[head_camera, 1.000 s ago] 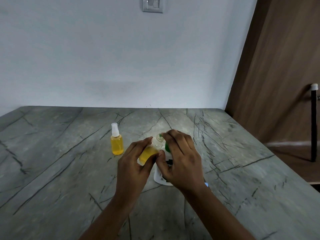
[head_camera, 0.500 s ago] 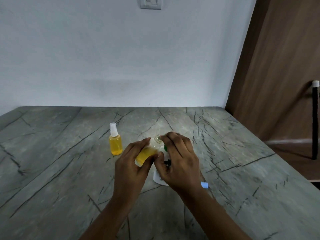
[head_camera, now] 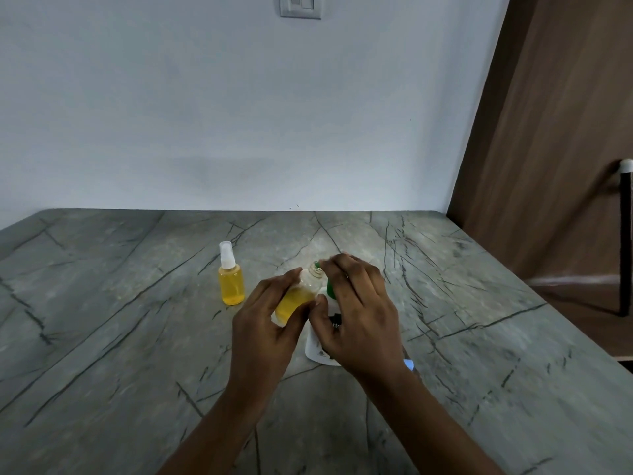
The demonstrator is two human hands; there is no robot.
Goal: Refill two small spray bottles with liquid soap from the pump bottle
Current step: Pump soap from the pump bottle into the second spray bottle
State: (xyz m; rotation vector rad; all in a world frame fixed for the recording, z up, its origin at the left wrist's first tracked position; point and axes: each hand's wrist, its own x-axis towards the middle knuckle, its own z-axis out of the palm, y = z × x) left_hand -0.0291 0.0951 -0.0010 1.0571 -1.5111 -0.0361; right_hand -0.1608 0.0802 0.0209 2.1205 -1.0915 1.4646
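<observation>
Leaning spray bottle uncapped; lower half yellow.

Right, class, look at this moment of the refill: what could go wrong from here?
1. The open spray bottle is tilted in the left hand, its narrow neck beside the green nozzle. Soap may miss the neck and run onto the table.
2. The right hand covers the top of the pump bottle. A hard push could tip it.
3. The tilted bottle is partly full and might spill.
</observation>
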